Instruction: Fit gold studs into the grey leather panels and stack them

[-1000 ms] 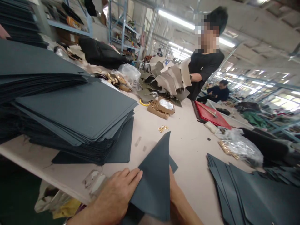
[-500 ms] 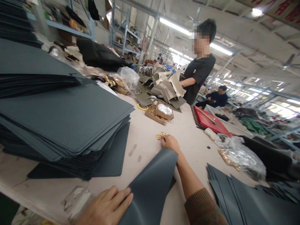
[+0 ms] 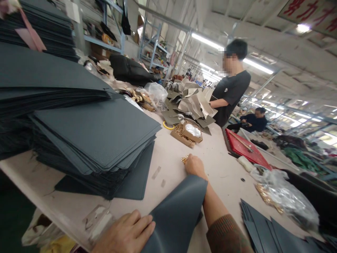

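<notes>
A dark blue-grey leather panel (image 3: 177, 214) curves up from the table in front of me. My left hand (image 3: 129, 230) holds its left side, with the fingers laid over the surface and the thumb out of sight. Beyond the panel, my right hand (image 3: 195, 166) reaches to a small heap of gold metal fittings (image 3: 184, 159). Its fingers are bent and drawn together at the heap; the fingertips are hidden, so any piece between them cannot be made out. The panel's far corner rests against my right wrist.
Stacked dark panels (image 3: 100, 137) stand at left, and more leather pieces (image 3: 279, 230) lie at lower right. A cardboard box (image 3: 184, 136) of gold fittings sits ahead, near yellow tape (image 3: 168, 125). A co-worker (image 3: 231, 84) stands behind beige pieces (image 3: 196, 102). A red tray (image 3: 246, 149) and plastic bag (image 3: 289, 196) are at right.
The view has swung slightly left and up. My right hand now covers more of the gold heap, its fingers more bent. My left hand stays on the panel.
</notes>
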### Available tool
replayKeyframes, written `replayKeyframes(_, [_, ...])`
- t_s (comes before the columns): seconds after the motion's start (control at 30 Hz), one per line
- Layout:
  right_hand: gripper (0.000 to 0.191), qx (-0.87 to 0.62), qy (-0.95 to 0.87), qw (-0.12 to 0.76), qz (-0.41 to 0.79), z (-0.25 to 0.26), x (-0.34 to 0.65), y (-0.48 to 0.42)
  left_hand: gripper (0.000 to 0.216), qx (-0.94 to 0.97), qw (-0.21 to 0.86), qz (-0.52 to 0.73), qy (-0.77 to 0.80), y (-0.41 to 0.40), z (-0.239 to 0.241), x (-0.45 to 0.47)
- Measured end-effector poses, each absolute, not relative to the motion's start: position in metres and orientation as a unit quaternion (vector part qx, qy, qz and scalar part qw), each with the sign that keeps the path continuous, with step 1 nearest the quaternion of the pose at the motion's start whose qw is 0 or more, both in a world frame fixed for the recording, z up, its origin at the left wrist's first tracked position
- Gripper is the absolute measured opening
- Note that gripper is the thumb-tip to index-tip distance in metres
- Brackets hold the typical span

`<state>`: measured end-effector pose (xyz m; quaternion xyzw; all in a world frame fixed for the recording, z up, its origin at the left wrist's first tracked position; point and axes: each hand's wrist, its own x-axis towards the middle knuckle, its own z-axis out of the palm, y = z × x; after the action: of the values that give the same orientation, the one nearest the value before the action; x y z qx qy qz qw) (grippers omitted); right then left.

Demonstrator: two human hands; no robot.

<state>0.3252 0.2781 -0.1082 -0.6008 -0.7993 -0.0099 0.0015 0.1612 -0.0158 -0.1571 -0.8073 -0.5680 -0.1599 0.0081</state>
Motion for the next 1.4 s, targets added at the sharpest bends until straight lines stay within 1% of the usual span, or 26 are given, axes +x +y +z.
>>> replayKeyframes(0.1, [0.026,-0.614,-0.788,0.034,0.018,-0.107,0.333,0.278,0.043,-0.821,0.005,-0.158,-0.549,-0.012,-0.168,0.158])
replayKeyframes(0.2, [0.021,-0.631,-0.769,0.079,0.067,-0.104,0.351,0.279,0.048,-0.834,-0.035,-0.148,-0.530,-0.010,-0.169,0.153])
replayKeyframes(0.3, [0.016,-0.655,-0.731,0.145,0.128,-0.097,0.378,0.274,0.062,-0.834,-0.098,-0.154,-0.521,-0.013,-0.153,0.150])
replayKeyframes(0.37, [0.016,-0.661,-0.701,0.200,0.177,-0.088,0.397,0.264,0.064,-0.828,-0.129,-0.163,-0.521,-0.017,-0.138,0.149])
replayKeyframes(0.47, [0.032,-0.648,-0.665,0.284,0.238,-0.071,0.417,0.240,0.055,-0.828,-0.136,-0.158,-0.521,-0.019,-0.122,0.149])
replayKeyframes(0.53, [0.044,-0.620,-0.651,0.339,0.278,-0.059,0.416,0.215,0.054,-0.833,-0.126,-0.156,-0.515,-0.018,-0.119,0.149])
replayKeyframes(0.6, [0.051,-0.574,-0.642,0.367,0.352,-0.051,0.403,0.184,0.054,-0.836,-0.116,-0.161,-0.513,-0.017,-0.120,0.149])
replayKeyframes(0.67, [0.048,-0.530,-0.639,0.331,0.449,-0.052,0.380,0.150,0.053,-0.837,-0.108,-0.164,-0.511,-0.017,-0.122,0.150])
replayKeyframes(0.73, [0.036,-0.507,-0.649,0.245,0.512,-0.063,0.356,0.119,0.050,-0.837,-0.097,-0.169,-0.512,-0.017,-0.122,0.151])
replayKeyframes(0.83, [0.021,-0.480,-0.696,0.134,0.517,-0.088,0.329,0.092,0.042,-0.837,-0.082,-0.169,-0.515,-0.018,-0.122,0.151])
replayKeyframes(0.93, [0.017,-0.465,-0.737,0.062,0.487,-0.104,0.318,0.086,0.036,-0.839,-0.067,-0.172,-0.511,-0.019,-0.123,0.151])
replayKeyframes(1.03, [0.016,-0.454,-0.755,0.020,0.472,-0.103,0.315,0.088,0.033,-0.842,-0.060,-0.180,-0.506,-0.019,-0.128,0.150])
replayKeyframes(1.23, [0.012,-0.461,-0.775,-0.019,0.432,-0.093,0.304,0.092,0.040,-0.842,-0.077,-0.181,-0.502,-0.017,-0.133,0.149])
replayKeyframes(1.4, [0.012,-0.500,-0.741,-0.037,0.446,-0.090,0.296,0.093,0.033,-0.836,-0.091,-0.190,-0.507,-0.016,-0.129,0.149])
